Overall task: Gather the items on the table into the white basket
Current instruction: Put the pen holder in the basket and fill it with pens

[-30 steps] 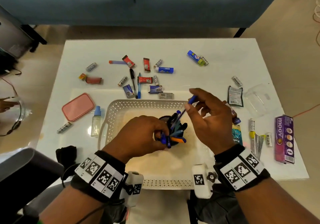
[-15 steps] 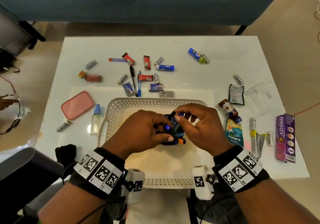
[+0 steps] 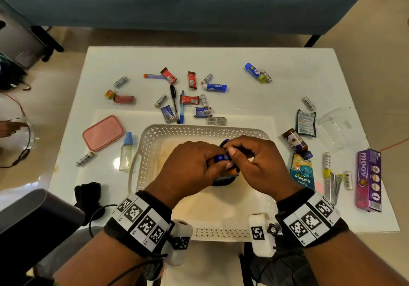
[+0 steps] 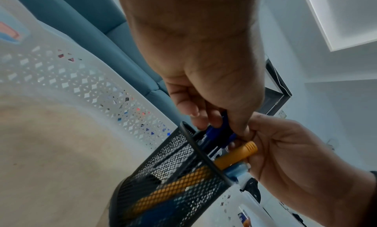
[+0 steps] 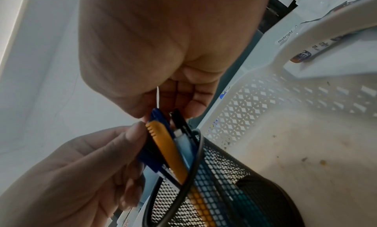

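Note:
The white basket [image 3: 192,129] sits at the near middle of the table. Inside it stands a black mesh pen holder [image 3: 222,181] [image 4: 173,182] [image 5: 224,190], packed with blue pens [image 3: 221,157], an orange pen [image 4: 234,156] [image 5: 165,148] and a black one. Both hands meet over its mouth. My left hand [image 3: 212,161] [image 4: 204,116] curls its fingers round the blue pen tops. My right hand [image 3: 239,150] [image 5: 173,104] pinches the pen tops from the other side. The hands hide most of the holder in the head view.
Loose items lie around the basket: a pink lid [image 3: 103,132] and a clear bottle [image 3: 126,150] to the left, and batteries, wrappers and two pens [image 3: 181,106] behind. A brown bottle [image 3: 296,142], a teal sachet [image 3: 302,173] and a purple box [image 3: 368,179] lie to the right.
My right hand held a blue pen raised above the holder. It has come down, the pen has gone in among the others, and both hands have closed over the pen tops.

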The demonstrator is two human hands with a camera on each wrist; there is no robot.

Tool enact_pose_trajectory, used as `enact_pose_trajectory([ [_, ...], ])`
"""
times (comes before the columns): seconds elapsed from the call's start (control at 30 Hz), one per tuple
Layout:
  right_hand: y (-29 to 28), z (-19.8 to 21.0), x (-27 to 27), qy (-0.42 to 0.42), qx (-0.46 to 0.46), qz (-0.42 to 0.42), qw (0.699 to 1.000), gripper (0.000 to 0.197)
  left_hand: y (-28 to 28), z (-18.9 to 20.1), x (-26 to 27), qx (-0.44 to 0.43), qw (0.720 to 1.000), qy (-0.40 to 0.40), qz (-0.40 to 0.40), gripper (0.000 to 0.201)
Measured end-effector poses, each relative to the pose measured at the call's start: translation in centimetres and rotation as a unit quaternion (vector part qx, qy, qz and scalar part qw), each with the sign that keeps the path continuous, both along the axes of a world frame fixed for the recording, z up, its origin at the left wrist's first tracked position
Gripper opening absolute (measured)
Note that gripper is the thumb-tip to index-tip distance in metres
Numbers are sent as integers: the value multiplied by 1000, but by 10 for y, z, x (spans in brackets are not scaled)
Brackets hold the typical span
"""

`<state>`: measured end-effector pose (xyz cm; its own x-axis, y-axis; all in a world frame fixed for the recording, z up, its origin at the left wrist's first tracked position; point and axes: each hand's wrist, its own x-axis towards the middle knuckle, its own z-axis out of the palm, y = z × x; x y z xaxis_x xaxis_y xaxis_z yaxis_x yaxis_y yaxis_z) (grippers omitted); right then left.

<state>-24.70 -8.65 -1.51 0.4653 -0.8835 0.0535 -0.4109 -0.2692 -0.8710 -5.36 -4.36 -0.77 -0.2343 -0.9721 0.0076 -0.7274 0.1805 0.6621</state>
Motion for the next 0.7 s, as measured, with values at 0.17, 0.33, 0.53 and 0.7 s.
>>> enact_pose_trajectory([
  [0.17, 0, -1, 1, 3, 13, 15, 1000, 17, -2, -2, 1, 33, 999, 17, 17, 24],
  [0.33, -4, 0, -2, 12, -31, -57, 998, 15, -4, -5, 4, 78, 994, 60, 47, 35],
  [0.53, 0, -2, 4, 49, -32, 3, 998, 38, -3, -7, 9, 84, 984, 149, 37, 37],
  [0.7, 0, -6, 5, 72, -42, 11, 996, 21, -7, -7, 18, 69, 986, 139, 65, 21],
])
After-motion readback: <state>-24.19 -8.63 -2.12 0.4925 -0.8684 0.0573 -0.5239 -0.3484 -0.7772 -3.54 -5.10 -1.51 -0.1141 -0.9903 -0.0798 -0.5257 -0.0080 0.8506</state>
